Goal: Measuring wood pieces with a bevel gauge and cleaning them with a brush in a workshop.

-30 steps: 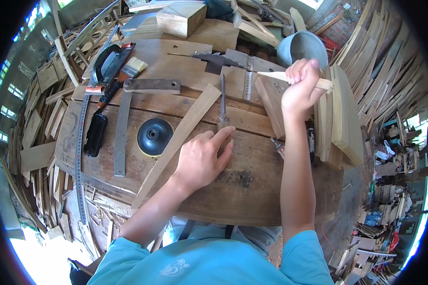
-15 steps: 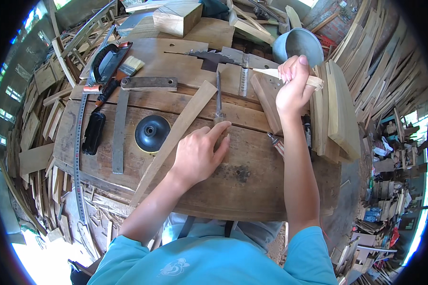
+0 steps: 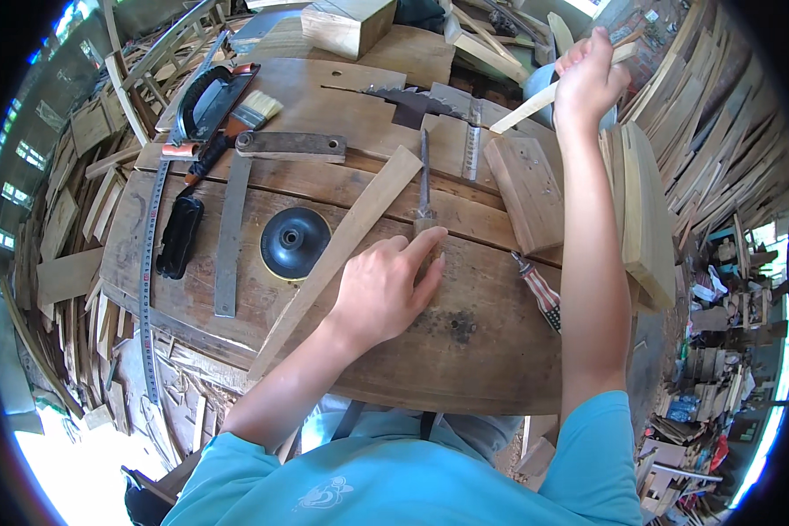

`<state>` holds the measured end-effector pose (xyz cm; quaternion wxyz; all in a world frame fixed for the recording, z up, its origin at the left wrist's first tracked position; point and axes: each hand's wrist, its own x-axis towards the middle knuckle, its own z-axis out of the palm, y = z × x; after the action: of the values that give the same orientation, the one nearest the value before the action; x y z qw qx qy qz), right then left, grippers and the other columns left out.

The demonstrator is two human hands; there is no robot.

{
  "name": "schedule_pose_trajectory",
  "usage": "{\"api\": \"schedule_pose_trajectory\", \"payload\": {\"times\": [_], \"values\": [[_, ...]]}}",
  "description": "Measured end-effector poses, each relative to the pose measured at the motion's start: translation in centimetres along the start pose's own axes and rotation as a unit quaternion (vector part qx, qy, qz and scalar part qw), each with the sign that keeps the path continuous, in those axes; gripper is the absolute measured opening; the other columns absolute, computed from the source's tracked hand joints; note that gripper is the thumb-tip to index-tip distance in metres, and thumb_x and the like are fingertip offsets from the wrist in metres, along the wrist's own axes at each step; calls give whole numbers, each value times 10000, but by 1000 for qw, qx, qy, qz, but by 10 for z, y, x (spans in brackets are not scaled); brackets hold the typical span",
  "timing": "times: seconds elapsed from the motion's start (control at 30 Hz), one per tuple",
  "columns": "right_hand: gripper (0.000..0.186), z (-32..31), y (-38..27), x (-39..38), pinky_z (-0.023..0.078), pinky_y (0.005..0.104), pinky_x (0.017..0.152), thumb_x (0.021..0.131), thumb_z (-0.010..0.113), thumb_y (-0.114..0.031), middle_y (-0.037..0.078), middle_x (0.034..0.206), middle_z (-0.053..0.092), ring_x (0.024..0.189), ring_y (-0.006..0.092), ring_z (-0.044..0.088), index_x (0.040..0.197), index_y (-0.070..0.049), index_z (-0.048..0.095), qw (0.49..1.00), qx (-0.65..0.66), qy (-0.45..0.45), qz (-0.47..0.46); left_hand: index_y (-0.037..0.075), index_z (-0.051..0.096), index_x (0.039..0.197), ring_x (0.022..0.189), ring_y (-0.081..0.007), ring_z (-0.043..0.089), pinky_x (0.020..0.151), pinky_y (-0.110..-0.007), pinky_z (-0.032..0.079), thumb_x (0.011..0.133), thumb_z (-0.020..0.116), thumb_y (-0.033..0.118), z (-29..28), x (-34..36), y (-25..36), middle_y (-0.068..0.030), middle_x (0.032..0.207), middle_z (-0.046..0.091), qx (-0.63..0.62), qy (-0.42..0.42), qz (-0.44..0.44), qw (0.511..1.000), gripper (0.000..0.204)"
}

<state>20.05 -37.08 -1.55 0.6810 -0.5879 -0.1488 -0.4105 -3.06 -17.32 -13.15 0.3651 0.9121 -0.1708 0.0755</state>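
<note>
My left hand (image 3: 386, 285) is closed round the wooden handle of a slim metal file (image 3: 425, 175), which lies pointing away on the bench (image 3: 447, 342), right of a long wood strip (image 3: 359, 210). My right hand (image 3: 587, 88), raised at the upper right, grips a pale wooden stick (image 3: 522, 114), its narrow end angled down-left. Behind that hand a grey bucket (image 3: 537, 83) is partly hidden. Below the stick lie a brown wood block (image 3: 522, 193) and a tool with a striped handle (image 3: 539, 289). A black round pad (image 3: 294, 244) lies left of the strip.
Left on the bench are a metal straightedge (image 3: 230, 245), a paintbrush (image 3: 259, 107), a black-handled tool (image 3: 202, 105) and a long ruler (image 3: 152, 263). A saw blade (image 3: 416, 101) shows at the back. Boards (image 3: 644, 210) stand at the right; offcuts (image 3: 88, 272) are piled around.
My right hand has moved up and right with the stick, uncovering more of the brown block and striped-handled tool. My left hand stays on the file, slightly shifted in view.
</note>
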Motion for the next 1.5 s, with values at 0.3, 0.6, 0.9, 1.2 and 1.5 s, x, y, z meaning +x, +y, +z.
{"api": "schedule_pose_trajectory", "payload": {"times": [0.3, 0.6, 0.9, 1.2, 1.5], "values": [[400, -2, 17, 35, 313, 319, 522, 1041, 523, -236, 4, 606, 365, 520, 135, 351, 694, -110, 369, 995, 17, -63, 76, 88, 614, 1335, 713, -317, 667, 659, -436, 539, 994, 652, 221, -1, 1, 0, -133, 767, 640, 4, -6, 0, 1000, 368], [404, -23, 55, 110, 322, 320, 387, 1033, 511, -340, 2, 552, 416, 413, 154, 394, 696, -127, 444, 927, 177, -164, 287, 82, 608, 1350, 703, -301, 656, 658, -430, 534, 988, 653, 213, -2, 4, 4, -125, 755, 631, 0, -19, 2, 1000, 388], [493, 19, 71, 105, 332, 335, 376, 1076, 425, -359, 38, 507, 411, 391, 180, 404, 661, -94, 466, 982, -104, -37, 152, 97, 608, 1361, 698, -299, 650, 657, -433, 531, 978, 667, 218, -1, 3, 0, -121, 748, 622, 4, -20, -7, 1000, 406], [410, 17, 83, 124, 308, 337, 371, 1073, 420, -331, 19, 529, 405, 391, 162, 371, 739, -98, 465, 980, -84, -42, 176, 101, 608, 1358, 681, -286, 635, 639, -419, 523, 977, 670, 219, -5, 4, 2, -109, 730, 595, 10, -23, -9, 1000, 404], [359, -9, 22, 98, 282, 296, 377, 1046, 506, -289, -26, 542, 370, 396, 120, 365, 728, -135, 439, 743, 429, -258, 444, 94, 606, 1357, 694, -302, 649, 652, -433, 528, 981, 662, 218, -1, 3, -1, -121, 744, 608, 6, -14, -5, 1000, 400]]}}
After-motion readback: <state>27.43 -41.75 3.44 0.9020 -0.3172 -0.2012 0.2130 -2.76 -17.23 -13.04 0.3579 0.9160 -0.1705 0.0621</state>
